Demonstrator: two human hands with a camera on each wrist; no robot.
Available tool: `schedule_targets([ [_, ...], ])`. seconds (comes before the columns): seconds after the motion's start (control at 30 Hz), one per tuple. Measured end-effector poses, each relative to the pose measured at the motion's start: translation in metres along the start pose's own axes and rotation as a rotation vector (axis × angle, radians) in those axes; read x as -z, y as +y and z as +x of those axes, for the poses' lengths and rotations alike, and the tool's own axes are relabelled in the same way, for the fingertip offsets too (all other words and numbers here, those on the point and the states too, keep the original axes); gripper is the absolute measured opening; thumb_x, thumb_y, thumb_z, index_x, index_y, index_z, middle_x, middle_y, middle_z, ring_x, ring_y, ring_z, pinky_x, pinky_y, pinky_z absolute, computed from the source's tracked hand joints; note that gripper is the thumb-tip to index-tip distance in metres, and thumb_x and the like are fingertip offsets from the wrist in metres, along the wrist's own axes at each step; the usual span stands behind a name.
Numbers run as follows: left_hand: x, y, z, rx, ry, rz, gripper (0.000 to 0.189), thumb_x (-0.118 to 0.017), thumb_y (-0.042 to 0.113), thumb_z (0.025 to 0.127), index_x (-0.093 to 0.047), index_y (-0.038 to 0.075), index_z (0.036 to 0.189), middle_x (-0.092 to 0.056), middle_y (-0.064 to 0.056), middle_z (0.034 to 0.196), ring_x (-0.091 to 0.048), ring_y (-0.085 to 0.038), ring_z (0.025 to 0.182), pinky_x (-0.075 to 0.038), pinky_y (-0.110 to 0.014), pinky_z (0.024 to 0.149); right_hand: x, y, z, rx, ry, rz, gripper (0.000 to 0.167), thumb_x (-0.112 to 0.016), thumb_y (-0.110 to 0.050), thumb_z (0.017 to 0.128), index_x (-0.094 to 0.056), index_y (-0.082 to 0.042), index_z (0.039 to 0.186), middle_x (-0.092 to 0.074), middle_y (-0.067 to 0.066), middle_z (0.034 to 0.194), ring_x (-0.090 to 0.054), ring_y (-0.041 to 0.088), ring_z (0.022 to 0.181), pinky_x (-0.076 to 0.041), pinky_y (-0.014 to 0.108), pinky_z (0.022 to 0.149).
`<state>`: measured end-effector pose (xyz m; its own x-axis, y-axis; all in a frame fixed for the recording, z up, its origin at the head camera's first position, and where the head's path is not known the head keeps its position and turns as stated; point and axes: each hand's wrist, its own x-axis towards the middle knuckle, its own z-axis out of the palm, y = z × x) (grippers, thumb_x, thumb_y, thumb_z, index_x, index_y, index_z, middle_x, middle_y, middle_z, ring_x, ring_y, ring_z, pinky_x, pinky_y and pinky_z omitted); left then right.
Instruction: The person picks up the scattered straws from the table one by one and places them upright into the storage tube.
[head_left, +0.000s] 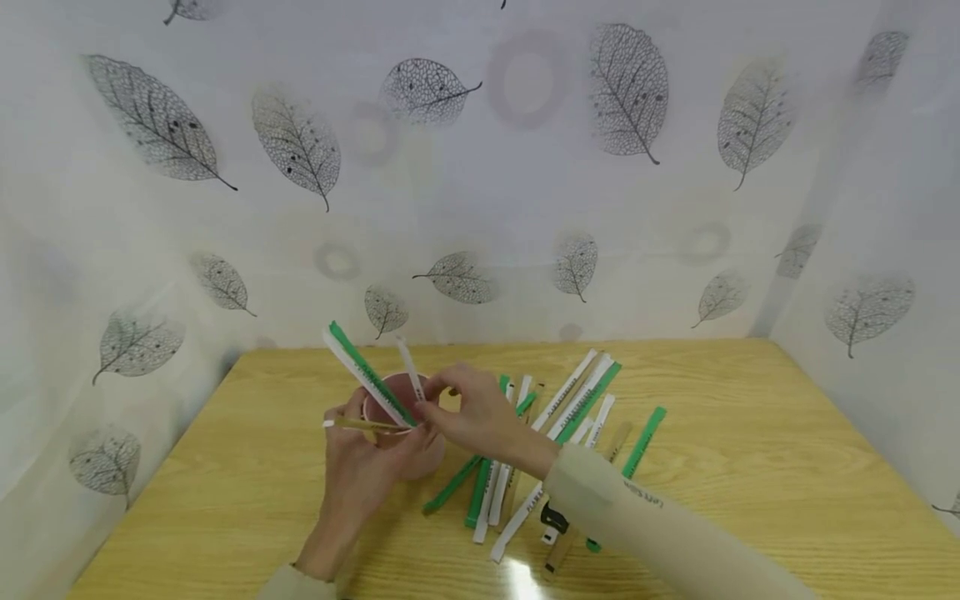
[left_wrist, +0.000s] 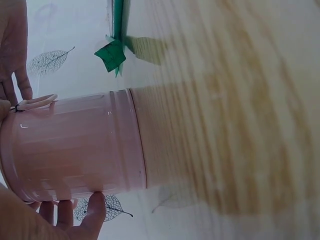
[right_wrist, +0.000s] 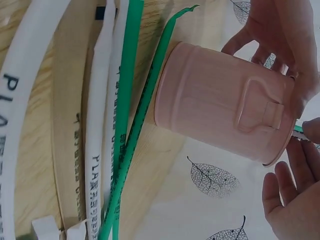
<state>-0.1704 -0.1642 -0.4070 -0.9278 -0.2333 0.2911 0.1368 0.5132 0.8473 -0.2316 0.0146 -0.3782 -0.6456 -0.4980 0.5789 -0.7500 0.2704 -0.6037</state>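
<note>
My left hand (head_left: 360, 471) grips a small pink pail (head_left: 426, 461), thumb near its rim and fingers curved round its far side. In the left wrist view the pail's (left_wrist: 75, 145) smooth wall and base rim show close to the wooden table. Inside it lean a green paper-wrapped straw (head_left: 363, 367) and a white one (head_left: 348, 360), both tilted left. A brown wrapped straw (head_left: 363, 424) lies across the rim over my left hand. Between thumb and fingers at the mouth, my right hand (head_left: 480, 408) pinches a white wrapped straw (head_left: 408, 362), its lower end hidden.
Right of the pail, several green, white and brown wrapped straws (head_left: 566, 396) lie in a loose pile, partly under my right forearm. One green straw (head_left: 645, 442) lies at the pile's right side. A leaf-patterned cloth (head_left: 525, 208) hangs behind the wooden table (head_left: 225, 467).
</note>
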Motion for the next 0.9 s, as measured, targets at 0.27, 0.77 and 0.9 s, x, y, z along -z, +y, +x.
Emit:
schedule_targets([
  [0.27, -0.001, 0.001, 0.000, 0.049, 0.003, -0.025, 0.072, -0.092, 0.054, 0.070, -0.062, 0.029, 0.131, -0.053, -0.004, 0.131, -0.039, -0.023, 0.127, -0.045, -0.052, 0.098, 0.034, 0.006, -0.009, -0.004, -0.039, -0.079, 0.026, -0.074, -0.011, 0.093, -0.070, -0.005, 0.117, -0.075, 0.010, 0.114, -0.070, 0.023, 0.105, -0.059, 0.039, 0.086],
  [0.77, 0.001, 0.003, 0.002, 0.025, 0.001, -0.143, 0.070, -0.095, 0.044, 0.069, -0.065, 0.024, 0.129, -0.063, 0.001, 0.126, -0.053, -0.018, 0.126, -0.043, -0.053, 0.108, 0.127, 0.027, -0.060, -0.204, -0.808, -0.301, 0.029, -0.072, -0.003, 0.092, -0.073, -0.013, 0.119, -0.070, -0.001, 0.120, -0.066, 0.022, 0.109, -0.057, 0.033, 0.090],
  [0.9, 0.001, 0.003, 0.001, 0.039, -0.007, -0.148, 0.072, -0.096, 0.044, 0.069, -0.064, 0.023, 0.130, -0.062, 0.000, 0.129, -0.054, -0.019, 0.127, -0.044, -0.055, 0.109, 0.134, 0.018, -0.082, -0.339, -0.948, -0.365, 0.047, -0.082, -0.004, 0.084, -0.069, -0.024, 0.125, -0.065, -0.008, 0.129, -0.063, 0.016, 0.116, -0.057, 0.033, 0.094],
])
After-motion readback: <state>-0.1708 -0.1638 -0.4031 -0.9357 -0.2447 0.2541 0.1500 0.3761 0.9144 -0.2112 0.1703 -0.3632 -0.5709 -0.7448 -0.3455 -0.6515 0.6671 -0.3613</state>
